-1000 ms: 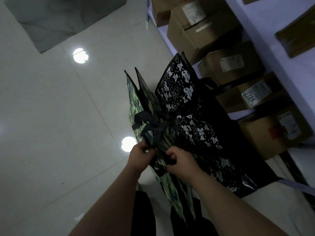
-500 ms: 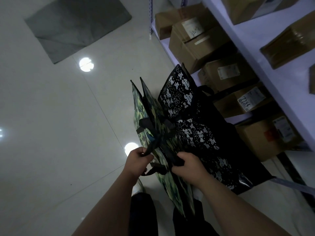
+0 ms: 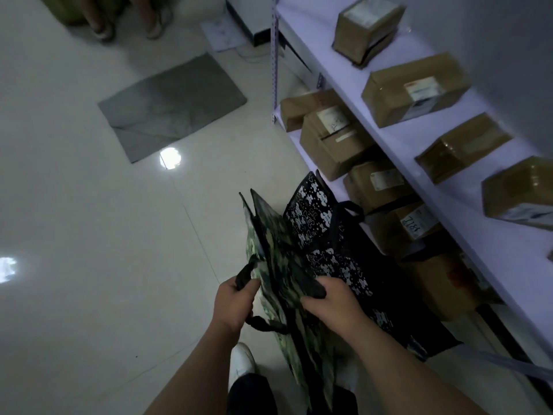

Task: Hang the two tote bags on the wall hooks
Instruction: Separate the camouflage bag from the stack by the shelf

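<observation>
— What do we see here, looking down past our own forearms?

— We hold two flat tote bags upright above the pale tiled floor [image 3: 89, 235]. Our left hand [image 3: 236, 304] has its fingers [image 3: 250, 290] clamped on a black strap handle [image 3: 244, 274] of the green camouflage-print tote bag [image 3: 278, 265]. Our right hand [image 3: 332, 304] grips the same bag's other side, fingers curled tight around a second dark strap [image 3: 317, 290].

— And the other bag?

— The glossy black tote bag with white cartoon figures [image 3: 317, 217] stands just beside the green one, to its right, pressed against it. Its lower end reaches toward the white metal shelving unit [image 3: 404, 139]. We cannot tell whether either hand also holds it.

— What surrounds us?

— Brown cardboard parcels with white labels [image 3: 416, 91] line the upper shelf, well apart from one another; more brown boxes [image 3: 332, 133] sit packed on the lower shelf, right behind the black bag. A grey rectangular floor mat [image 3: 170, 106] lies farther off on the tiles, with a round light reflection [image 3: 170, 158] at its near edge. Beyond the mat, the sandalled feet of another person [image 3: 128, 28] show at the top edge. Our own white shoe [image 3: 242, 360] shows below the left wrist.
</observation>
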